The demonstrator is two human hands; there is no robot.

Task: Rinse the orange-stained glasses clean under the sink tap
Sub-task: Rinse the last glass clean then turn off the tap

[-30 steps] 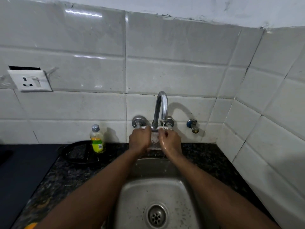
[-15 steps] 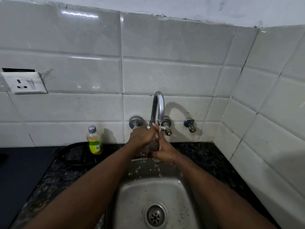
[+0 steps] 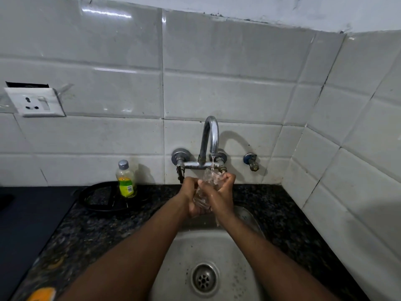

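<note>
The glass (image 3: 206, 185) is clear and tilted, held over the back of the sink (image 3: 186, 248), right under the tap (image 3: 211, 135). A thin stream of water (image 3: 213, 164) falls from the spout at twelve o'clock onto its upper end, and water drips off below the hands.

The left hand (image 3: 189, 197) sits at the glass's eight o'clock, fingers curled round its lower part. The right hand (image 3: 222, 192) is at four o'clock, fingers bent closed round the upper part, with the knuckles by the rim. Both hands grip the glass from opposite sides and are wet. Whether any orange stain is left in the glass cannot be told through the splashing water.

The drain (image 3: 204, 278) lies at six o'clock from the hands. A bottle (image 3: 126, 181) with a green label stands upright on the counter (image 3: 86, 233) at nine o'clock, against the wall tiles, at the back edge of a black ring (image 3: 102, 203). A small valve (image 3: 251, 160) sticks out of the wall at two o'clock. A white socket (image 3: 34, 102) sits high on the wall at ten o'clock. An orange thing (image 3: 41, 294) shows at the bottom left edge, too cut off to tell what it is.
</note>
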